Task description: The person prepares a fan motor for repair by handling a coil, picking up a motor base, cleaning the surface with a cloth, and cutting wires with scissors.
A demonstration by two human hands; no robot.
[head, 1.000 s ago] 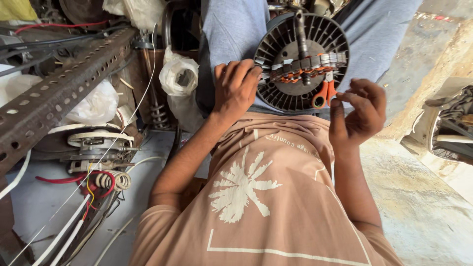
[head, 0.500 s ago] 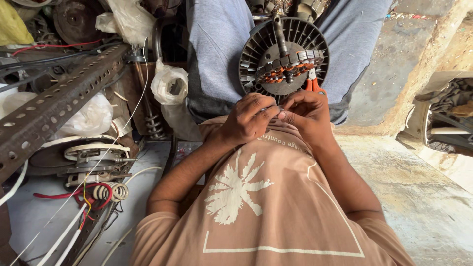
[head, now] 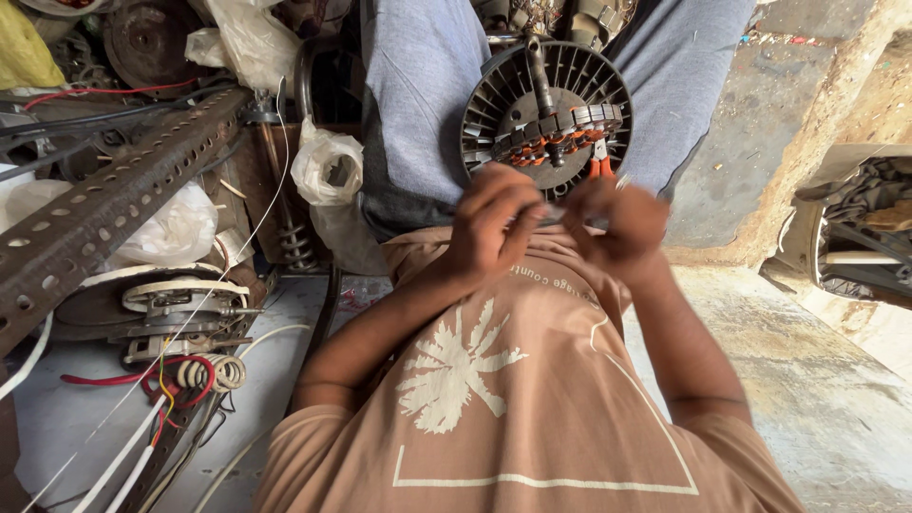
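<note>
A round dark fan motor [head: 546, 109] with a slotted rim and copper-coloured windings rests between my knees, its shaft pointing up. My left hand [head: 494, 223] and my right hand [head: 617, 223] meet just below its lower rim, fingers curled and pinched toward each other. A thin pale wire [head: 622, 180] shows at my right fingertips; motion blur hides what lies between the two hands. Orange-handled pliers [head: 601, 168] lie against the motor's lower right edge, right above my right hand.
A rusty perforated angle bar [head: 104, 214] slants across the left. Under it sit a motor part with white rings [head: 171, 299], coiled white and red wires [head: 195, 375], and plastic bags [head: 328, 166]. Another wound motor part [head: 869, 218] lies at the right edge of the concrete floor.
A second ago my hands were apart, the left on the motor's rim. They came together below the motor and now stay pinched there.
</note>
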